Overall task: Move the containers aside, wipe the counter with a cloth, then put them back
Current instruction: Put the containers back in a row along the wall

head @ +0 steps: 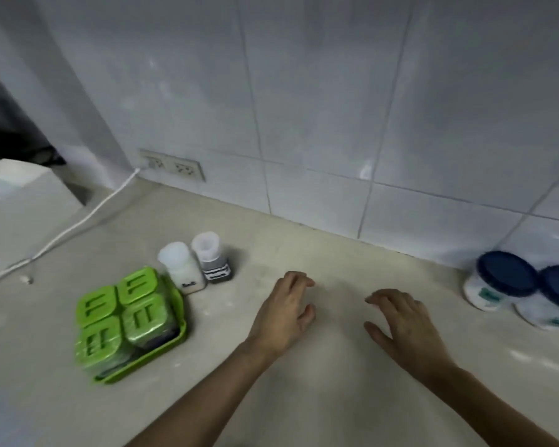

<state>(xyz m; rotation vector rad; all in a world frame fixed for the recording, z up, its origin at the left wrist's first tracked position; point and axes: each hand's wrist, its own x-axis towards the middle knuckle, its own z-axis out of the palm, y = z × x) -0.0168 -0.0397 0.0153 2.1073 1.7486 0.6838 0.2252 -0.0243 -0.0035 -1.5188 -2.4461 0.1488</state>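
On the beige counter [320, 366] a green tray [175, 343] holds several green-lidded jars [123, 314] at the left. Behind it stand a white salt shaker [183, 269] and a dark pepper shaker [212, 258], both upright. Two white tubs with dark blue lids stand at the right, one [497, 279] near the wall and the other [555, 298] cut by the frame edge. My left hand [284, 312] and my right hand [400, 324] hover over the bare middle of the counter, fingers spread, holding nothing. No cloth is in view.
A white tiled wall [304, 108] backs the counter. A double socket [171, 166] sits low on it, with a white cable [78, 224] running left across the counter. A white appliance [20, 188] stands at the far left.
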